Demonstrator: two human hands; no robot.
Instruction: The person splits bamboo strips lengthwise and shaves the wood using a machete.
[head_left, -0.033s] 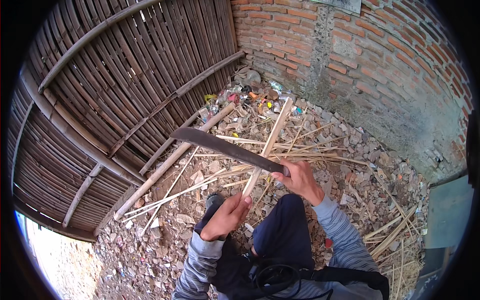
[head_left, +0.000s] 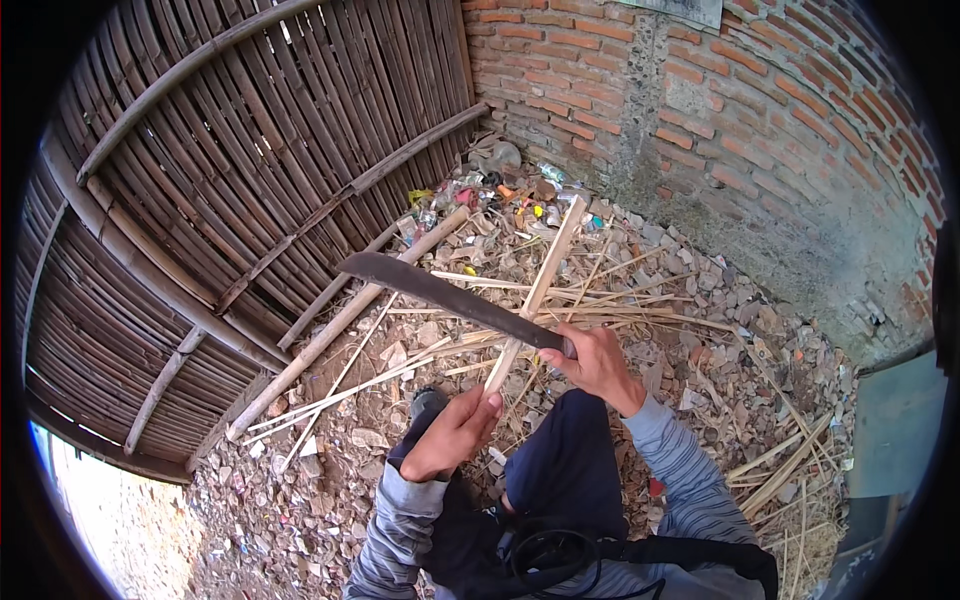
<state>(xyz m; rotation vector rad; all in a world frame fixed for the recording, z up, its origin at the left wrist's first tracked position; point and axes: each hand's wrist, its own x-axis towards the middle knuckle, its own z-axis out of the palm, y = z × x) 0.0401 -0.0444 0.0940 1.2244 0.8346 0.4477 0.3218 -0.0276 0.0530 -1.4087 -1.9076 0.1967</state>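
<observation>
My left hand (head_left: 455,435) grips the near end of a pale split bamboo strip (head_left: 556,256), which slants up and away from me. Wrapped round the handle of a machete is my right hand (head_left: 600,370). The dark, broad machete blade (head_left: 425,288) points to the far left and crosses over the strip, about midway along it. Whether the edge bites into the strip cannot be made out. Both hands are in front of my bent knee (head_left: 570,450), above the rubble ground.
Thin bamboo slivers (head_left: 630,305) lie scattered beyond my hands, with more strips (head_left: 795,470) at right. A bamboo pole (head_left: 350,320) rests by the slatted wall (head_left: 250,150) at left. Litter (head_left: 520,195) gathers near the brick wall (head_left: 760,140). A greyish panel (head_left: 900,425) stands at right.
My right hand and the machete's handle end have shifted very slightly left and down. The left hand and the bamboo strip look unmoved.
</observation>
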